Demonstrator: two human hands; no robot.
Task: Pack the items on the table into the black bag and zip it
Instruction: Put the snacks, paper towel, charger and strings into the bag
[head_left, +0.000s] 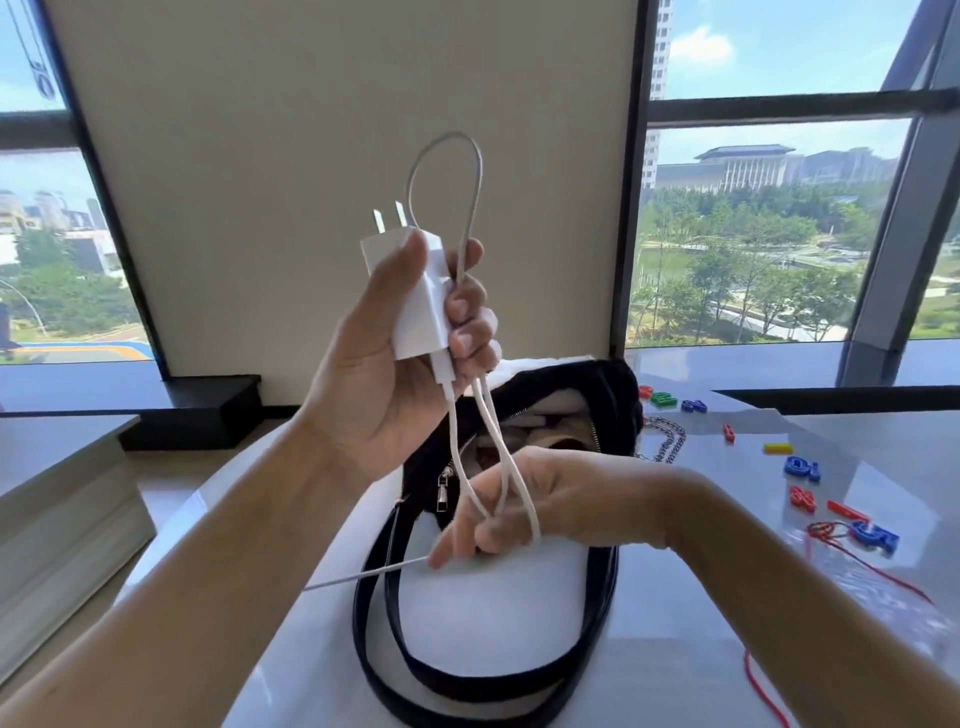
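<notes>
Head view: charger (415, 296) gripped in left fingers (470, 312); cable (519, 483) loops right fingers (493, 535).

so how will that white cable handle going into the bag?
Probably floppy: the cable hangs in slack loops from left hand to right hand. Likely a bit springy: its top loop stands up, so coils may unwind if released.

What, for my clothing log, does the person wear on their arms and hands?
Nothing visible: the left hand and right hand are ungloved, both forearms bare to the picture's edge, with no sleeve, watch, bracelet or ring showing.
</notes>
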